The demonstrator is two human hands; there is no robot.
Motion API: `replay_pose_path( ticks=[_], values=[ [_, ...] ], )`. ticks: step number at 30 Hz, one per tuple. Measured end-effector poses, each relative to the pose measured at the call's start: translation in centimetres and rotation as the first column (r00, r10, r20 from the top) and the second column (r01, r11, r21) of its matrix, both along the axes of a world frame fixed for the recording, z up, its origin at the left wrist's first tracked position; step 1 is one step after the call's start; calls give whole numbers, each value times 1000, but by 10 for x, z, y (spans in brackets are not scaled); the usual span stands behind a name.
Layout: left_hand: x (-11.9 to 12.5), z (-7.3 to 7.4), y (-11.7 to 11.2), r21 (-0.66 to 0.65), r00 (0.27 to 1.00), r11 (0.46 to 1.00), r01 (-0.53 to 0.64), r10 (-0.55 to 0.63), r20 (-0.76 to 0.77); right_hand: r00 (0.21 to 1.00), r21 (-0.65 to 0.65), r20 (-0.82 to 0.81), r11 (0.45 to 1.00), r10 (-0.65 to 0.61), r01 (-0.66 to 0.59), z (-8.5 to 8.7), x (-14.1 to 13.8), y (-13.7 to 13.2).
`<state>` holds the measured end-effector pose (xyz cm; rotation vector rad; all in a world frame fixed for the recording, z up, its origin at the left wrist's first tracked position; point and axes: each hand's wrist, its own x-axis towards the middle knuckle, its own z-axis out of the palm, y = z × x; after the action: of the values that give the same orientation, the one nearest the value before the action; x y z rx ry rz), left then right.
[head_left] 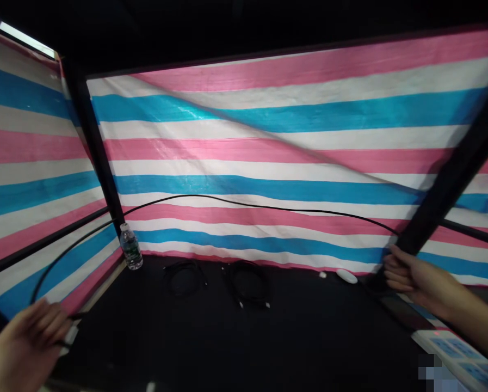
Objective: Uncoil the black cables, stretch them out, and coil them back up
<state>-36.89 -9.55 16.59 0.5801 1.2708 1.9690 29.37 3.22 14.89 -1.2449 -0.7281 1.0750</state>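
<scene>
A long black cable arches through the air between my two hands, above the black tabletop. At the lower left, my left hand is closed around one part of it, and a short dark length juts out beside the fingers. On the right side, my right hand is closed in a fist on the other part, near the dark frame post. Two more black cables lie on the tabletop: a smaller coil and a larger coil with pale plug ends.
A clear water bottle stands in the back left corner. Toward the back right lies a white oval object. A printed white box or booklet is at the right edge. Dark posts and striped sheeting enclose the table.
</scene>
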Motion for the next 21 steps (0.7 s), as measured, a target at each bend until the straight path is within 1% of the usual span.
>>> replay_pose_path(
  ticks=[2,4,5,7,10,12,14,17,21],
  values=[
    [20,0,15,54,977,998,38,-48,209,991,40,-81,994,106,-103,-2,-34,-3],
    [44,-1,27,124,941,989,79,-115,318,975,64,-114,981,190,-184,-9,-64,-6],
    [56,-2,31,156,919,982,106,-156,361,968,66,-134,976,213,-206,-14,-77,-7],
    [74,-5,37,212,883,967,138,-217,417,949,63,-187,967,253,-245,-24,-102,-10],
    [90,-15,41,237,857,950,202,-288,426,921,73,-263,958,287,-277,-36,-131,-17],
    [94,-23,41,230,857,945,233,-311,410,903,79,-313,956,293,-283,-42,-144,-22],
    [96,-30,39,227,857,945,237,-313,408,887,80,-357,955,294,-285,-46,-152,-27],
    [94,-38,36,239,853,944,226,-310,420,860,74,-412,952,301,-297,-51,-157,-31],
    [91,-44,33,234,850,947,219,-303,431,831,61,-480,956,280,-287,-56,-156,-32]
  ],
)
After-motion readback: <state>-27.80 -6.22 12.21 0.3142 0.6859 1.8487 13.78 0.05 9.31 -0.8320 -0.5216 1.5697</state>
